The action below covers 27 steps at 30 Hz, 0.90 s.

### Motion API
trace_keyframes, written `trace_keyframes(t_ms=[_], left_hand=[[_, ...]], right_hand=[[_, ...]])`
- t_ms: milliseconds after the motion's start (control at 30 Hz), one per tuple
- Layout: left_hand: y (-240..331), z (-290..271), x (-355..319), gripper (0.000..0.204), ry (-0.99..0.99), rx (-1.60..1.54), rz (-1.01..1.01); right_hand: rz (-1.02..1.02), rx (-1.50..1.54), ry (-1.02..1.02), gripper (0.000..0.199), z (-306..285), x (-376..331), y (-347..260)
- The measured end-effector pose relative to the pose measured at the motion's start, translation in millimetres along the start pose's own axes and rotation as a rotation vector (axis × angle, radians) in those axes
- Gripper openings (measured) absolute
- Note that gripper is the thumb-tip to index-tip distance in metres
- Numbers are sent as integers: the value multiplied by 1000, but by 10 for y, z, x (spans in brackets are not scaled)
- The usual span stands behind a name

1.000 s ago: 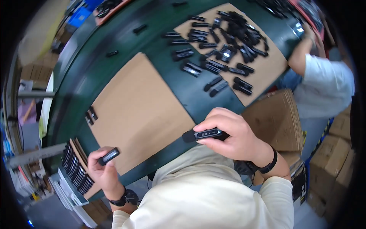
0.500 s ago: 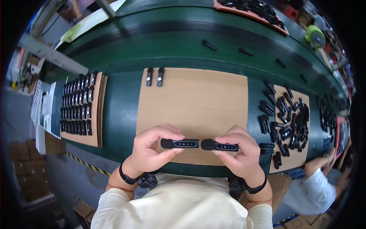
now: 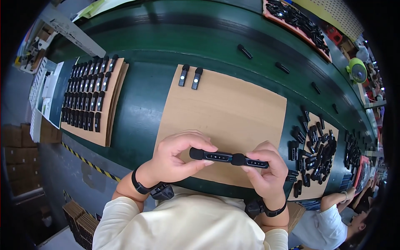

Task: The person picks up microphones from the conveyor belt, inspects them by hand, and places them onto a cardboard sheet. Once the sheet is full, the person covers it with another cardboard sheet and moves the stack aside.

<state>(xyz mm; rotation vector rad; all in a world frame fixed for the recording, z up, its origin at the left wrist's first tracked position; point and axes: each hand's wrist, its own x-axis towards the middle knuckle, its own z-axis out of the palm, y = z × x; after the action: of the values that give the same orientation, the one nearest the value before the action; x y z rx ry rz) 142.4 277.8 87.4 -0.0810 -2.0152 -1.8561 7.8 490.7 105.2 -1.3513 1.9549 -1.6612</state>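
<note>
My left hand pinches a small black clip-on microphone with a foam head, between thumb and forefinger. In my right hand is a second microphone of the same kind, its foam head against the end of the first. Both lie nearly in line above the near part of a cardboard sheet, with small marks on their upward sides. Two more microphones, one at the sheet's far left corner and one beside it, lie side by side, each with a pale round spot.
At left, cardboard sheets carry microphones in neat rows. A loose heap of microphones covers another sheet at right. Several lie scattered on the green belt beyond. An orange tray of black parts, a green fan and a co-worker are also around.
The view has turned and shifted, so the sheets appear tilted. The two microphones have come together, closing the small gap between them. Both hands keep their grip.
</note>
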Motion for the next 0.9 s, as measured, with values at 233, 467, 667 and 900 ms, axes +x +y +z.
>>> trace_keyframes(t_ms=[233, 467, 667, 900], left_hand=[[82, 37, 34, 28, 20, 40, 31], [134, 76, 103, 27, 23, 66, 62], [189, 77, 156, 29, -55, 223, 29], [71, 49, 188, 30, -43, 115, 44]], right_hand=[[-2, 22, 45, 30, 20, -13, -35], [15, 262, 161, 31, 94, -87, 29], [-27, 280, 193, 24, 17, -46, -39], [-145, -268, -61, 34, -69, 169, -184]])
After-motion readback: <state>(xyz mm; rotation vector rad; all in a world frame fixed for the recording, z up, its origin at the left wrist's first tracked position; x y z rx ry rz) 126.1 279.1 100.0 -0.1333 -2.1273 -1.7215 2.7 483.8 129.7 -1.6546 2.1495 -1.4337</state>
